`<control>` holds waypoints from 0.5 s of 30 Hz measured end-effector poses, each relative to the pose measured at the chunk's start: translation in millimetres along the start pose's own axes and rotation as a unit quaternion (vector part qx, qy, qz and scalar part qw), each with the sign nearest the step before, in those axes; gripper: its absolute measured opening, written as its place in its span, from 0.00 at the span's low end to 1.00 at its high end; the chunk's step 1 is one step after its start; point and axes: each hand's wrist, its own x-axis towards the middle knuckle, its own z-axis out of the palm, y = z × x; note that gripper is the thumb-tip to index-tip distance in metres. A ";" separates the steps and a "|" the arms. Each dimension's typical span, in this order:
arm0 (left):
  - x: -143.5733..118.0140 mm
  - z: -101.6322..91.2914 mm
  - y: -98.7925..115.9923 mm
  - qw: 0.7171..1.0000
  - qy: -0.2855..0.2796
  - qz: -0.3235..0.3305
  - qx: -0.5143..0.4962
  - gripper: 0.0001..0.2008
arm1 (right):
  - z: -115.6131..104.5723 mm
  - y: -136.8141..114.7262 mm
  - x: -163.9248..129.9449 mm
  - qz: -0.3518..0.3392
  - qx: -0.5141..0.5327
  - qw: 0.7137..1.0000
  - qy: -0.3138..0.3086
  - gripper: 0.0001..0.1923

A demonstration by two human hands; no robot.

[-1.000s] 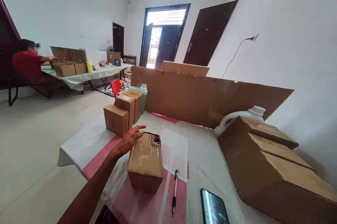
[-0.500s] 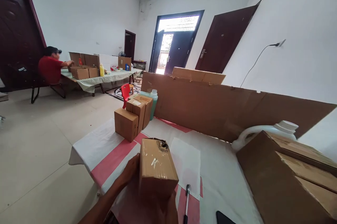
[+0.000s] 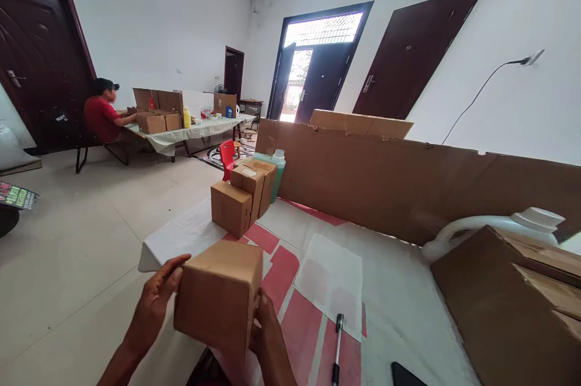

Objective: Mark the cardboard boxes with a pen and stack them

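while both hands clamp it, the box (image 3: 221,295) sits lifted at the near table edge, tilted, a plain face toward the camera. left hand (image 3: 154,304) presses its left side, fingers curled over the upper corner; right hand (image 3: 267,337) grips the lower right edge from below, thumb up along the side. hands apart, box between them, each shut on it.

step in hand, as i judge it: box picked up and being turned for handling or checking, not set down. next move probably calls for firm side pressure so the cardboard doesn't slip, and a clear flat spot on the table (image 3: 390,295) if it goes back down.

just right of the box, a pen (image 3: 336,350) lies on the red-and-white cover, and a dark phone (image 3: 406,375) corner shows at the bottom edge. a white paper sheet (image 3: 333,280) lies just beyond the pen. at far right, a big carton (image 3: 512,307) has a white jug (image 3: 499,225) behind it.

further back, three small boxes (image 3: 242,195) are stacked together near the left table edge, with a green bottle (image 3: 276,171) touching behind. a long cardboard sheet (image 3: 408,183) stands upright across the table's back.

far off, a person in red (image 3: 103,118) sits at another table (image 3: 190,130) with more boxes, hands well apart from these. dark doors, open doorway behind.
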 end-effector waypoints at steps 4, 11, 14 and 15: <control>31.8 -4.3 -0.2 0.999 0.034 0.024 -0.018 0.34 | 32.6 -9.5 18.2 0.034 -0.064 0.997 -0.002 0.42; 128.0 5.5 -18.5 0.994 0.021 0.022 -0.105 0.37 | 63.3 -30.7 78.8 -0.050 -0.192 0.980 -0.017 0.39; 147.9 7.5 -18.6 0.993 0.006 0.016 -0.115 0.35 | 69.1 -36.0 93.1 -0.072 -0.205 0.976 -0.013 0.39; 151.9 8.8 -18.0 0.993 0.004 0.016 -0.115 0.35 | 69.6 -37.8 95.8 -0.076 -0.209 0.975 -0.009 0.39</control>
